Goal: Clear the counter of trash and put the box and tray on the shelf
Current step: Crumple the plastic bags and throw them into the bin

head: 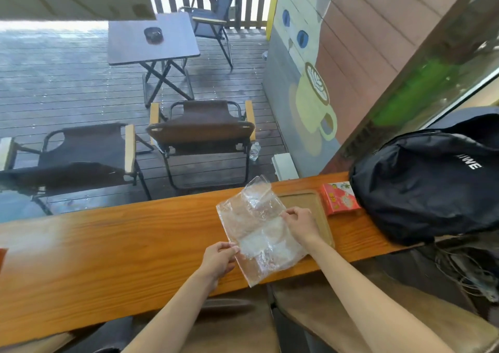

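Note:
A clear plastic bag (259, 228) with something white inside lies across the wooden counter (121, 247) and covers the left part of a brown wooden tray (310, 201). My left hand (218, 258) pinches the bag's near left edge. My right hand (299, 224) grips the bag's right side, over the tray. A small red box (339, 197) with a printed top stands on the counter just right of the tray, against a black backpack.
A black backpack (432, 180) fills the counter's right end. Beyond the counter are folding chairs (202, 136), a small folding table (152, 39) and a water bottle (254, 151) on the wet deck. A painted wall panel (310, 69) rises at the right.

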